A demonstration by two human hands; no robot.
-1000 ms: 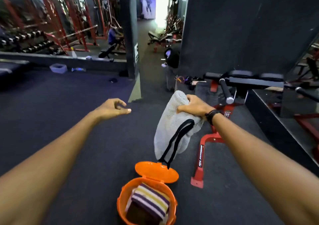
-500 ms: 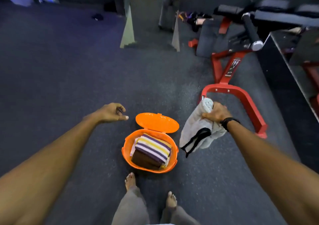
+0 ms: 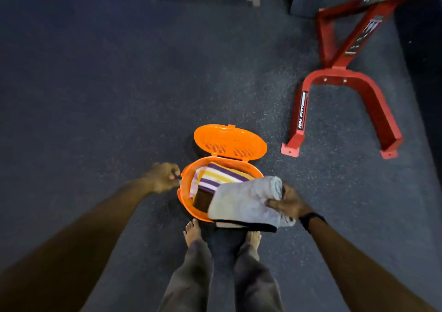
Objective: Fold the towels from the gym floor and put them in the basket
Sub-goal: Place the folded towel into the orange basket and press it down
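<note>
Soft, light grey towel (image 3: 241, 203), pinched at its folded edge by the right hand (image 3: 288, 203) over the basket (image 3: 185, 180), should sag unless supported underneath; left hand (image 3: 162, 177) loosely curled, empty

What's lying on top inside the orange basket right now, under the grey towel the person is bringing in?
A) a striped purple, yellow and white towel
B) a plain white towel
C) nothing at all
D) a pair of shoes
A: inside the orange basket, a striped towel in purple, yellow and white lies on top of a brown one, while the right hand holds the grey towel over the rim.
</note>
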